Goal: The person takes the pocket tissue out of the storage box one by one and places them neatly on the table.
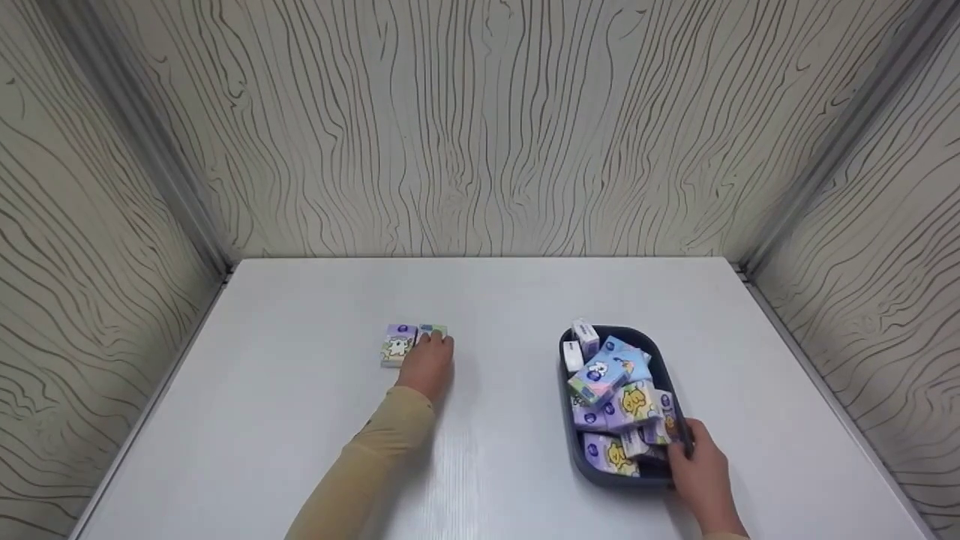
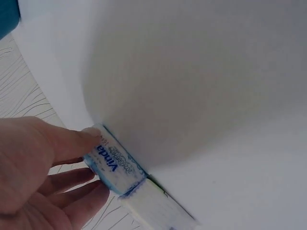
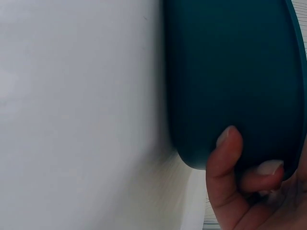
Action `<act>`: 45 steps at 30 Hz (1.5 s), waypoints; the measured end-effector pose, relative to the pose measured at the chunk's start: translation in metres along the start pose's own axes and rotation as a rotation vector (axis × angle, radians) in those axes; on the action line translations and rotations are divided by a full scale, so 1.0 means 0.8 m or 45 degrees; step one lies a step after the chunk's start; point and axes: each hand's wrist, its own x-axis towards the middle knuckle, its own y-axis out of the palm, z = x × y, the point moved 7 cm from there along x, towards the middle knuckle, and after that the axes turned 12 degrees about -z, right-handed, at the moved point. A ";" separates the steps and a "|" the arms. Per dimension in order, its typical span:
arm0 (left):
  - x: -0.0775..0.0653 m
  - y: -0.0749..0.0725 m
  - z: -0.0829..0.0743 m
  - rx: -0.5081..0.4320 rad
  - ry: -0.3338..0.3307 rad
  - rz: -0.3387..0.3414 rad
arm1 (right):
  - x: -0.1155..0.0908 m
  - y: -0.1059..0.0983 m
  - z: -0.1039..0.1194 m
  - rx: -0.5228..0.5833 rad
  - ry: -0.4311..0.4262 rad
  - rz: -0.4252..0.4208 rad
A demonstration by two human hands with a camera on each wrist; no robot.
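Note:
On the white table, my left hand [image 1: 427, 367] pinches a small tissue pack [image 1: 433, 328] between thumb and fingers. In the left wrist view, the pack [image 2: 112, 158] shows its pale side with "Vinda" lettering. Right beside it lies a second tissue pack [image 1: 398, 346], purple with a white cartoon figure. My right hand [image 1: 701, 469] grips the near right edge of a dark blue-green basket [image 1: 654, 345], which is filled with several tissue packs. In the right wrist view, fingertips [image 3: 225, 136] press against the basket's outer wall [image 3: 230, 72].
A blue-and-pink tissue pack [image 1: 600, 379] lies on top of the others in the basket. White table surface [image 1: 495, 420] stretches between the two hands. Wood-patterned panels [image 1: 480, 135] enclose the table at the back and both sides.

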 end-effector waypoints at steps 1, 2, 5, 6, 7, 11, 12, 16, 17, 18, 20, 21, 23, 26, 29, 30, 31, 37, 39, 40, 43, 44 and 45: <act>0.000 0.000 -0.001 0.005 0.004 -0.012 | 0.001 0.000 0.000 -0.003 -0.006 -0.002; 0.000 -0.001 -0.002 0.011 0.010 -0.025 | 0.001 -0.001 0.000 -0.006 -0.012 -0.004; 0.000 -0.003 -0.007 0.038 0.029 -0.056 | 0.002 -0.001 0.000 -0.006 -0.017 -0.005; 0.001 -0.004 -0.009 0.045 0.036 -0.058 | 0.002 -0.001 0.000 -0.005 -0.018 -0.005; 0.002 -0.005 -0.013 0.045 0.043 -0.059 | 0.002 -0.001 0.000 -0.006 -0.014 -0.003; 0.008 -0.013 -0.032 -0.002 0.086 -0.042 | 0.003 0.000 -0.001 -0.009 0.018 0.008; 0.009 -0.015 -0.039 -0.023 0.103 -0.034 | 0.003 0.001 -0.002 -0.007 0.030 0.011; 0.015 -0.025 -0.073 -0.072 0.218 -0.024 | 0.003 0.001 -0.003 -0.010 0.045 0.007; 0.015 -0.028 -0.082 -0.082 0.249 -0.024 | 0.003 0.001 -0.002 -0.010 0.045 0.004; 0.016 -0.030 -0.092 -0.091 0.280 -0.025 | 0.003 0.000 -0.002 -0.012 0.041 0.003; 0.016 -0.035 -0.111 -0.107 0.329 -0.019 | 0.003 0.000 -0.002 -0.015 0.037 0.003; 0.016 -0.038 -0.120 -0.127 0.344 -0.014 | 0.003 0.000 -0.001 -0.015 0.032 0.004; 0.016 -0.043 -0.139 -0.181 0.368 -0.004 | 0.003 0.001 -0.001 -0.014 0.036 0.008; 0.013 -0.050 -0.167 -0.282 0.407 0.014 | 0.002 0.001 -0.001 -0.018 0.041 0.003; 0.010 -0.056 -0.194 -0.348 0.461 0.016 | 0.002 0.001 -0.001 -0.016 0.028 -0.012; 0.008 -0.058 -0.201 -0.359 0.477 0.016 | 0.003 0.001 0.000 -0.016 0.019 -0.019; 0.007 -0.059 -0.208 -0.365 0.493 0.015 | 0.003 0.001 0.000 -0.015 0.011 -0.023; 0.003 -0.063 -0.234 -0.416 0.529 0.007 | 0.003 0.001 -0.001 -0.001 0.011 -0.022; 0.002 -0.062 -0.237 -0.451 0.518 0.016 | 0.003 0.001 -0.002 0.006 0.020 -0.014; 0.002 -0.060 -0.239 -0.462 0.514 0.019 | 0.003 0.001 -0.001 0.009 0.021 -0.010; 0.000 -0.056 -0.242 -0.482 0.499 0.036 | 0.003 0.001 -0.001 0.008 0.017 -0.006; 0.000 -0.054 -0.243 -0.483 0.497 0.038 | 0.003 0.000 -0.001 0.009 0.022 -0.005; 0.000 -0.053 -0.244 -0.483 0.496 0.038 | 0.003 0.000 -0.002 0.012 0.023 -0.004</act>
